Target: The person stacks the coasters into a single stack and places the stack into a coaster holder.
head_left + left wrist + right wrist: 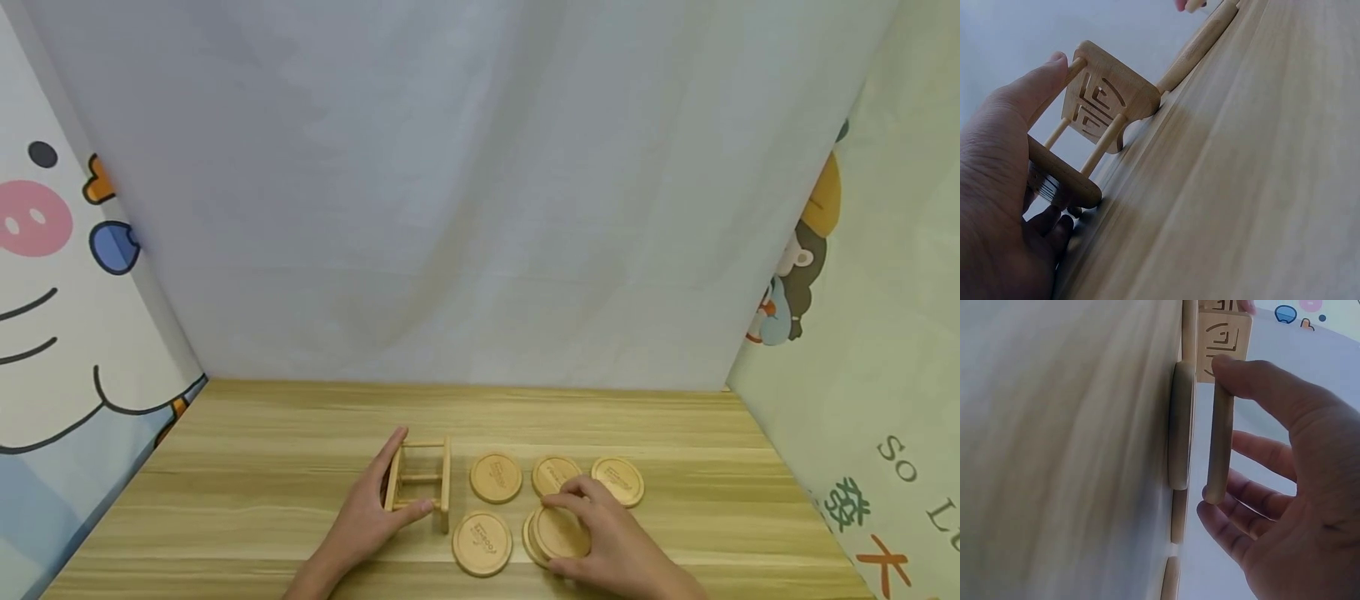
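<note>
My left hand [362, 515] grips a small wooden coaster holder [446, 479], thumb along one of its rods and fingers round the near side plate. In the left wrist view the far plate [1110, 94] shows a cut-out pattern, and the holder's lower edge stands on the table. My right hand [617, 540] pinches a round wooden coaster [562, 533] by its rim. As the right wrist view shows, this held coaster [1220, 444] is raised clear of another coaster [1180, 425] lying beneath it, which the head view shows only in part.
Other engraved coasters lie flat on the wood-grain table [262, 467]: one near left [482, 543], one behind it [496, 477], one back middle [555, 475] and one back right [618, 481]. A pale curtain [465, 208] hangs behind; printed panels flank the table.
</note>
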Tool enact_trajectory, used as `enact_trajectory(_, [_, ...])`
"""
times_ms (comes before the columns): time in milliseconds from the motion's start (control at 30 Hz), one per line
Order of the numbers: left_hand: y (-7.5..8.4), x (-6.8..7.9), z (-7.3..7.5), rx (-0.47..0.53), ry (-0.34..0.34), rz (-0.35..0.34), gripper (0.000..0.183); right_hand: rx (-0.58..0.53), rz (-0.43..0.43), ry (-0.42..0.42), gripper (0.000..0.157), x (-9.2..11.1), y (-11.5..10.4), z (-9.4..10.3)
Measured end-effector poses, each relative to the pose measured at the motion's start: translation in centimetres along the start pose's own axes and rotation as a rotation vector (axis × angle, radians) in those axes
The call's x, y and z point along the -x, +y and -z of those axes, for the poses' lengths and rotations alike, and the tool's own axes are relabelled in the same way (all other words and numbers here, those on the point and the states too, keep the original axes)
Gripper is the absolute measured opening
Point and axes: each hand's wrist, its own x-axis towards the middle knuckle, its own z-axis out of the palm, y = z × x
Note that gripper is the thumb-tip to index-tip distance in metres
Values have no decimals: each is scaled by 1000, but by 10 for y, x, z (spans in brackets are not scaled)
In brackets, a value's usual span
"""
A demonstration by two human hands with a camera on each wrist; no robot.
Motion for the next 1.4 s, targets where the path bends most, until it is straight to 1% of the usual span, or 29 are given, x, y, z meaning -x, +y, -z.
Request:
enact_trajectory(300, [0, 0, 1, -7, 0, 11, 108, 37, -4, -21, 67, -8, -1, -3])
enact_trajectory(467, [0, 0, 1, -5, -1, 13, 109, 19, -27, -61, 68, -10, -2, 0])
enact_trajectory(533, [0, -1, 1, -4, -2, 14, 109, 16, -24, -68, 68, -9, -2, 0])
enact_trajectory(867, [0, 0, 0, 15, -7, 8, 109, 46, 19, -39, 69, -8, 1, -5])
enact_trajectory(1067, [0, 0, 0, -17, -3, 3, 107, 17, -3, -74, 70, -7, 2, -5])
enact_trajectory(1400, [0, 0, 0, 10, -1, 8, 109, 15, -3, -81, 71, -7, 1, -4])
